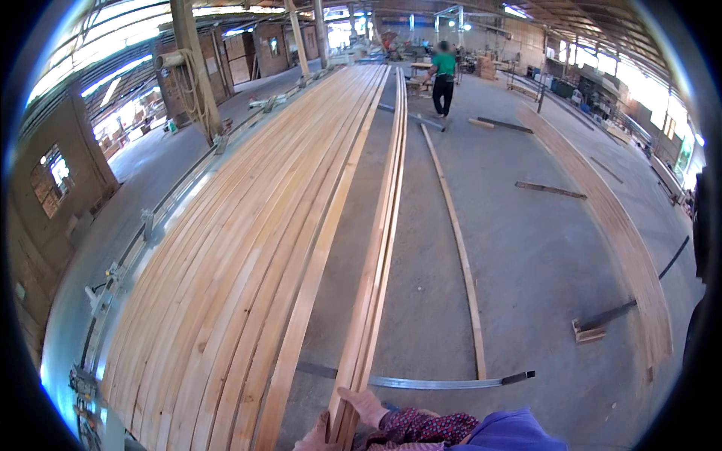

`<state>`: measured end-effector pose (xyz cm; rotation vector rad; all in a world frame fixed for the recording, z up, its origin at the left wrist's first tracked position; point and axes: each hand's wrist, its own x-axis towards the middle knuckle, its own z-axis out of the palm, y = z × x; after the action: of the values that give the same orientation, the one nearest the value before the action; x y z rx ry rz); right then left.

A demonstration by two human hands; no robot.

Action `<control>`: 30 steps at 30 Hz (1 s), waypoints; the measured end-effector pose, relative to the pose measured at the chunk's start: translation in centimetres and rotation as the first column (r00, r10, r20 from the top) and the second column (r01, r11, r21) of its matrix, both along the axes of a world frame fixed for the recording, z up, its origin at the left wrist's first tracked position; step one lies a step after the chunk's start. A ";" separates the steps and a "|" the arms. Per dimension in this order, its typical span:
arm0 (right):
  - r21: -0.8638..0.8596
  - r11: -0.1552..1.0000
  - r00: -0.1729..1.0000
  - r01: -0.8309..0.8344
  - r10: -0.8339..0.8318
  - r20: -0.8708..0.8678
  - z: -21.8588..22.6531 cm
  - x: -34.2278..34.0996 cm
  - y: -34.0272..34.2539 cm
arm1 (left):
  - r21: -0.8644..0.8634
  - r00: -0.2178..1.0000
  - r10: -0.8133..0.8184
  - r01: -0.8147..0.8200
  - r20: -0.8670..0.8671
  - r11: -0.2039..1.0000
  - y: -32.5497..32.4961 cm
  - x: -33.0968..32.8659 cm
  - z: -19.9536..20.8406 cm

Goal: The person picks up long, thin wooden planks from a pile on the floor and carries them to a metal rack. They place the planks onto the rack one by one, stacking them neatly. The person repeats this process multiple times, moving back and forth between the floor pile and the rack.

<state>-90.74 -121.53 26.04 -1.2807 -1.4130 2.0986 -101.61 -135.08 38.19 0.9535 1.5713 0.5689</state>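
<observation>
1. The bundle of long, narrow wooden strips [386,225] is in the middle of the view. It runs from the lower edge far into the hall, and a gap of floor separates it from the planks at its left.
2. The right hand [365,407] reaches from the right side over the near part of the bundle. Its digits are bent and have hold of the strips; the ones underneath are hidden.
3. The left hand [316,436] is at the left side of the same bundle, touching it. The lower edge cuts this hand, so I cannot tell how far its fingers are closed.
4. Just ahead of the hands, a metal bar [436,382] passes crosswise below the bundle.
5. At the left, a wide layer of planks [248,248] lies side by side, almost parallel with the bundle.
6. At the right, one single wooden strip [453,218] lies apart, its near end at the metal bar.
7. Farther right there is a long row of boards [609,218], which looks curved.
8. In the background, a person in a green shirt [444,66] stands on the concrete floor [526,255].
</observation>
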 end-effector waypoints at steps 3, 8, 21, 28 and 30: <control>0.201 0.962 0.960 -0.184 0.131 0.248 -1.6 -0.3 -0.1 | 0.117 0.996 0.026 -0.036 0.086 0.992 0.3 -0.4 0.0; -0.050 0.989 0.990 0.140 -0.138 0.043 0.0 -0.8 -0.4 | 0.235 0.570 0.084 0.196 -0.817 0.952 -0.5 -3.7 -0.4; -0.036 0.965 0.962 0.260 -0.262 -0.081 4.8 -0.4 -1.2 | 0.039 -0.064 0.073 0.421 -0.995 0.906 -3.3 -8.2 -5.9; -0.071 0.962 0.959 0.264 -0.270 -0.088 4.7 -0.7 -0.8 | 0.213 0.982 0.175 -0.186 0.070 0.959 -1.2 -0.7 -2.1; -0.080 0.953 0.949 0.292 -0.299 -0.097 3.6 -1.1 -0.9 | -0.051 0.960 0.176 -0.191 -0.219 0.980 -0.3 0.1 -1.0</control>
<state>-91.82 -122.43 29.63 -1.2906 -1.0422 1.9895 -101.53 -135.33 37.21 0.8406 1.8750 0.5482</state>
